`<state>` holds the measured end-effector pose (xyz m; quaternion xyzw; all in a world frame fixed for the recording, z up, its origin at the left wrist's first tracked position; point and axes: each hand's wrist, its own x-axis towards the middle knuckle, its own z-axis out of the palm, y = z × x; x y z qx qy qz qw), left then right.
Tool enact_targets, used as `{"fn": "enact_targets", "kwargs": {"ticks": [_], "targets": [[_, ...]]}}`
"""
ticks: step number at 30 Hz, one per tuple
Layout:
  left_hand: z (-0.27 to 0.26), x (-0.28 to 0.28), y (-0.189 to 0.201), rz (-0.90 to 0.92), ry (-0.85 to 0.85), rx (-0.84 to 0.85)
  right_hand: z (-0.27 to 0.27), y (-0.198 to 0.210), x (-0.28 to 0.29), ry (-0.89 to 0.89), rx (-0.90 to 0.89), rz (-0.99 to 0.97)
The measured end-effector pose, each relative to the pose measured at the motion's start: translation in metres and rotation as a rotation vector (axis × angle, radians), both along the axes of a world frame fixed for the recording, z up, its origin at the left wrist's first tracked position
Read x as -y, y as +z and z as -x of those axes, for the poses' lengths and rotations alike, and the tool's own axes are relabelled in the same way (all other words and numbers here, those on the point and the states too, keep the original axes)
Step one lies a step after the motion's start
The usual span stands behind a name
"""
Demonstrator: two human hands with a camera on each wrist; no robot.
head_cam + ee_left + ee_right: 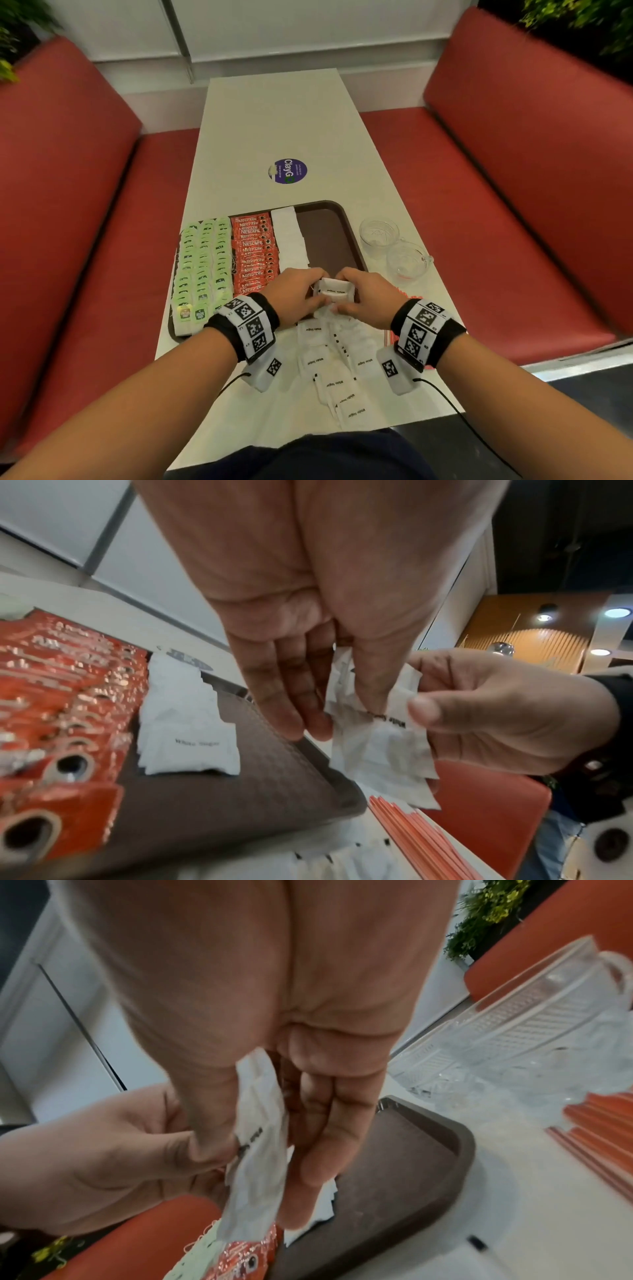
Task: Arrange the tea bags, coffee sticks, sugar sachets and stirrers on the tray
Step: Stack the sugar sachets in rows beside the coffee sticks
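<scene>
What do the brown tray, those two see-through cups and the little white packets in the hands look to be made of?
Brown tray: likely moulded plastic, matte, with a fine textured floor.
See-through cups: clear, with cut patterns; glass or hard plastic, I cannot tell which.
White packets: probably thin paper, since they crease and have serrated edges.

Both hands hide the tray's (329, 205) near edge; the stirrers (407, 298) show only partly.

Counting what's showing: 1 tray (334, 209), 2 glass cups (378, 233) sitting beside it, 1 round sticker (287, 171). On the tray: tea bags (202, 260) lying in 3 cols, coffee sticks (253, 250) in 1 col, sugar sachets (289, 236) in 1 col; exact nos. too overlapped to tell. 2 hands showing.
</scene>
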<state>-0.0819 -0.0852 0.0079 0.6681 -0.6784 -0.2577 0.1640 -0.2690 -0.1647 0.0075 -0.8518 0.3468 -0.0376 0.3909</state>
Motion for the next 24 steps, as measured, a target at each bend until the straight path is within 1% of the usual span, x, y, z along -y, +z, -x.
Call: {"fn": "enact_targets", "kwargs": {"ticks": [4,8,11,14,18,21,24], "targets": [[-0.01,0.003,0.007,0.004,0.051,-0.041,-0.015,0.004,0.005,-0.013,0.024,-0.045],[-0.019,0.006,0.009,0.025,0.211,-0.202,-0.025,0.003,0.013,-0.062,0.037,-0.027],[-0.026,0.008,0.006,0.007,0.319,-0.238,-0.031,0.003,0.018,-0.103,0.061,-0.025],[-0.032,0.011,0.002,-0.008,0.341,-0.238,-0.037,0.001,0.021,-0.102,0.12,-0.131],[-0.038,0.015,0.0,0.031,0.354,-0.28,-0.046,-0.002,0.025,-0.07,0.137,-0.177],[-0.04,0.015,0.002,0.075,0.357,-0.339,-0.051,0.0,0.026,-0.103,0.221,-0.31],[-0.042,0.017,0.0,0.112,0.389,-0.415,-0.055,0.001,0.029,-0.139,0.274,-0.388]]}}
